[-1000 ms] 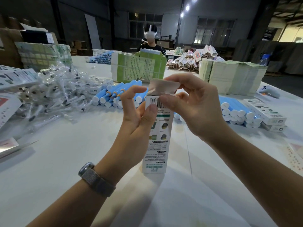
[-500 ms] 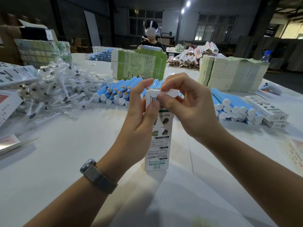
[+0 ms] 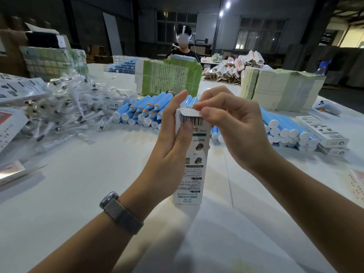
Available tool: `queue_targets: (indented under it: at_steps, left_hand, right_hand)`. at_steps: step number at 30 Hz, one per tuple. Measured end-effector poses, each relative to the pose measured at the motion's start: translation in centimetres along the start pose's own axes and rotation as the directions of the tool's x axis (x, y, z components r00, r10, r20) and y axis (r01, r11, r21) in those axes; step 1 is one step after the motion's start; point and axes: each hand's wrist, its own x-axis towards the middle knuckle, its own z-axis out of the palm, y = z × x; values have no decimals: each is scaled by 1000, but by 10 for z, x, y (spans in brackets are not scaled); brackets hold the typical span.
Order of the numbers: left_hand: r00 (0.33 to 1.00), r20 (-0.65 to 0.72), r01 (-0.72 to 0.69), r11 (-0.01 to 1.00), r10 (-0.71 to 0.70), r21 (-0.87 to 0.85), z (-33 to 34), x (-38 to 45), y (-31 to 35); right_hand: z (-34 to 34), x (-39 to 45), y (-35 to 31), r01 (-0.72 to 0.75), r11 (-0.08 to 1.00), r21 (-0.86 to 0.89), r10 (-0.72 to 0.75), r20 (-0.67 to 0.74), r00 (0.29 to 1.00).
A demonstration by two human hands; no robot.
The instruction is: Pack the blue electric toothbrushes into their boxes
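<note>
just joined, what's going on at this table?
A person is closing a toothbrush box that stands upright on the white table. The left hand grips the box's side while the right hand pinches the top flap, folded down over the opening. Loose blue toothbrushes lie piled behind, more on the right, beside packed boxes.

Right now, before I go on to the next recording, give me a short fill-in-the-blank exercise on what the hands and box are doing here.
1. The white box stands ____ on the table.
2. The right hand pinches the box's top ____.
3. A watch sits on the ____ wrist.
4. The left hand grips the box's side, its thumb lying over the ____.

Missing words: upright; flap; left; barcode
</note>
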Motion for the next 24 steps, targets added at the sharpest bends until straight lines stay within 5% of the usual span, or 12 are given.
queue_targets:
  at_steps: [13, 17, 24]
  left_hand:
    - [999, 20, -29, 997, 28, 75, 1, -2, -1]
    - [996, 64, -72, 993, 66, 92, 2, -3, 1]
    - [991, 76, -115, 987, 107, 111, 0, -4, 2]
  right_hand:
    - [5, 4, -15, 1, 971, -241, -21, -82, 996]
    - [3, 5, -19, 18, 978, -206, -43, -118, 992]
    - [-5, 7, -18, 20, 996, -84, -18, 25, 1000]
